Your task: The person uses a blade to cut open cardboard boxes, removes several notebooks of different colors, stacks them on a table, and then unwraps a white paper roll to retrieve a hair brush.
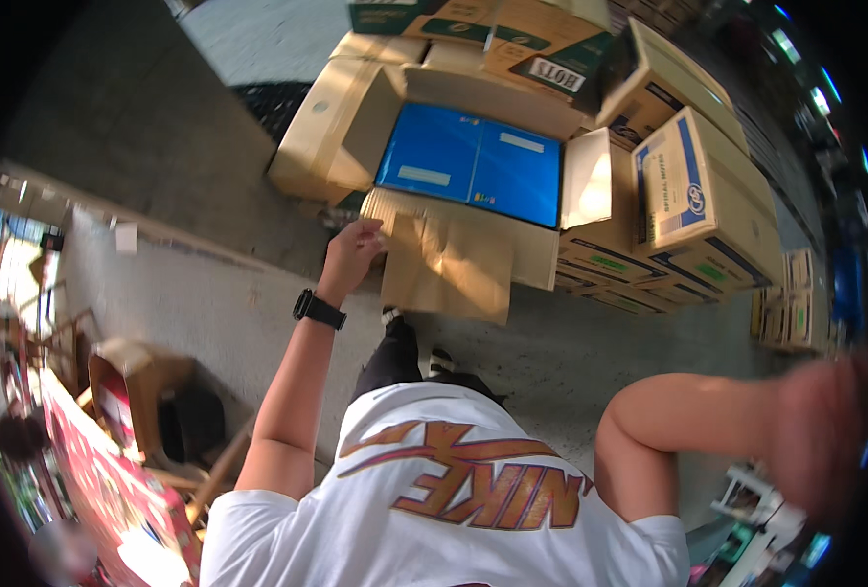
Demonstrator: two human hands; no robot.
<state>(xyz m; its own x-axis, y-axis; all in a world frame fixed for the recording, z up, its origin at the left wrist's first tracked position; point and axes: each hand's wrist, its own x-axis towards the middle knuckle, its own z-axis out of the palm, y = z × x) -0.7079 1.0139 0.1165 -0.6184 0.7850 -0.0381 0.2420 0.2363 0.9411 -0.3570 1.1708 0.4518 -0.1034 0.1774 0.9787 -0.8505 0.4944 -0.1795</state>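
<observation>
Left hand: the left hand (353,249) reaches out to the near flap (449,264) of the open box (356,127); the fingers (367,235) curl loosely at the flap's left edge, touching it, though whether they grip it or only rest there I cannot tell.
Wrist: a black watch (318,310) sits on that arm.
Right hand: the right hand (821,430) is raised at the right edge of the view, well apart from the box, blurred; how far its fingers are open cannot be told, and nothing shows in it.
Open box: a large brown carton on the floor, far and middle in the view, all four flaps folded out; the near flap hangs down toward the person.
Contents: two blue packs (473,161) lie flat side by side inside, filling the opening, each with a pale label.
Progress: the box is already open and the packs are exposed; both are in place, none lifted out, so the handling of the contents looks not yet begun.
Right of the box: stacked cartons (703,196), one with a blue and white printed side.
Far side: more cartons (512,39) piled behind.
Ground: grey concrete floor (209,323).
Near left: a red patterned surface (101,479) and a small wooden stool (145,382).
</observation>
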